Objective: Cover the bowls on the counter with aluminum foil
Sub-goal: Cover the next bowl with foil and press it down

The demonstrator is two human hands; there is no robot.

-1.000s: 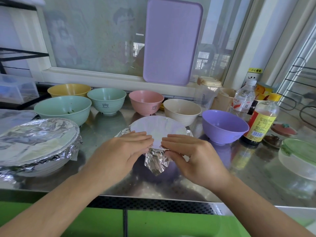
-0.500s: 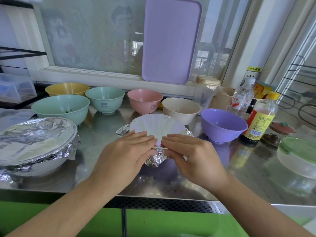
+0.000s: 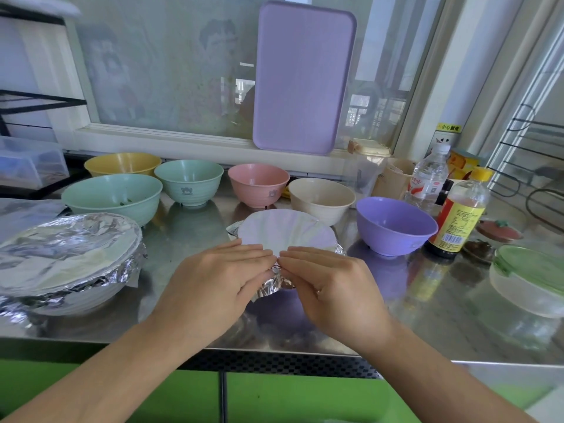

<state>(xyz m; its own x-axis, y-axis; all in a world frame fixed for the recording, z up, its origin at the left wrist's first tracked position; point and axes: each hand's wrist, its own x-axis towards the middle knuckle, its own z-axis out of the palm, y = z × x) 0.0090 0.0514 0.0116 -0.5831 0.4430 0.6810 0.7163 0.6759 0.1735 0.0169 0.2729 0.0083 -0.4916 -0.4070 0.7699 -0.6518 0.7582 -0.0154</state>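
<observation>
Small bowl capped with smooth aluminium foil (image 3: pixel 285 228), at centre front of the stainless steel counter (image 3: pixel 189 230); bowl body beneath the foil mostly hidden by the hands. Foil edge crimped down at the near rim (image 3: pixel 276 282). Left hand (image 3: pixel 213 288) at the near-left rim, fingers extended and close together, pressing the foil down and inward. Right hand (image 3: pixel 332 288) at the near-right rim, fingers bent, fingertips pinching the gathered foil edge; fingertips of both hands almost meeting over the rim.

Left of centre: large white bowl already wrapped in crinkled foil (image 3: pixel 65 261). Behind, in a loose row below the window sill: large mint-green bowl (image 3: pixel 113 196), yellow bowl (image 3: pixel 122 164), small teal bowl (image 3: pixel 189 181), pink bowl (image 3: pixel 258 184), cream bowl (image 3: pixel 320 199), all uncovered. Right of the capped bowl: uncovered purple bowl (image 3: pixel 393 224).

Further right: dark sauce bottle with yellow cap and label (image 3: pixel 457 215), clear water bottle (image 3: pixel 430 175) behind it, translucent container with green lid (image 3: pixel 531 276) near the right edge. Lilac rectangular tray (image 3: pixel 305 77) leaning upright against the window.
</observation>
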